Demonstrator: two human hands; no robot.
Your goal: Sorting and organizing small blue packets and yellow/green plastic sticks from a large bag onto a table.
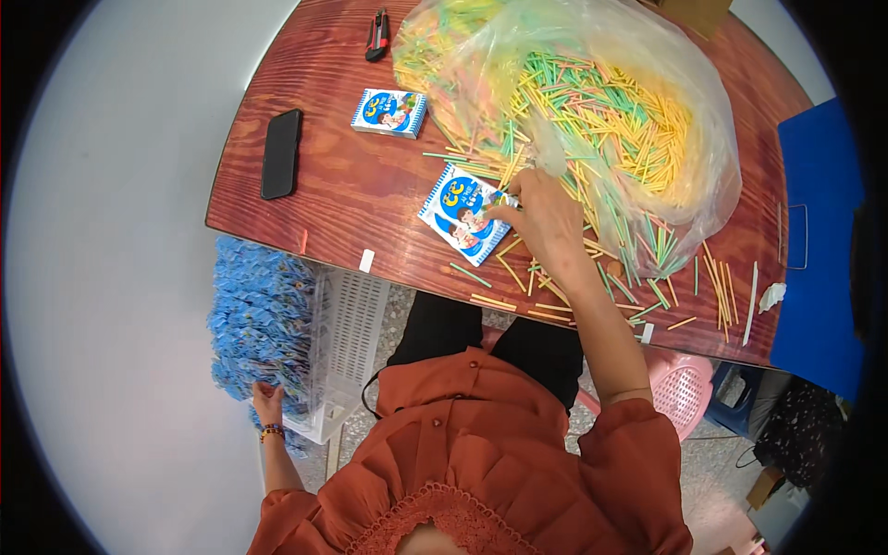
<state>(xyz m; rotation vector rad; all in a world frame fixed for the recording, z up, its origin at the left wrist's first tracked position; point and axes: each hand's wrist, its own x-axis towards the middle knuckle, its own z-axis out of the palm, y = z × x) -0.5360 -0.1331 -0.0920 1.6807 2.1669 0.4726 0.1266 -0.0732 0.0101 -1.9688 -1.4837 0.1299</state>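
Reaching down at the far left, the left hand (267,403) touches the heap of blue packets (259,324) stacked in and beside a white crate (347,342) on the floor; its fingers look loosely curled against the packets, but whether they grip one cannot be told. Above, on the wooden table (351,185), a black phone (280,154) lies near the left edge, with a red-and-black cutter (376,35) farther back and a blue packet (389,112) lying flat between them and the bag. Nearer the middle, a second packet (462,215) lies tilted near the front edge. The right hand (546,222) rests just beside it, fingertips pinched shut on its upper right corner, so the packet lies to the left of the grip and under the fingers. Behind the hand, a big clear bag (573,102) holds a mass of yellow, green and pink sticks (629,120), its mouth open toward the hand. Loose sticks (638,287) are scattered on the table to the hand's right and front. At the far right stands a blue chair (819,240), and a pink basket (680,388) sits on the floor.
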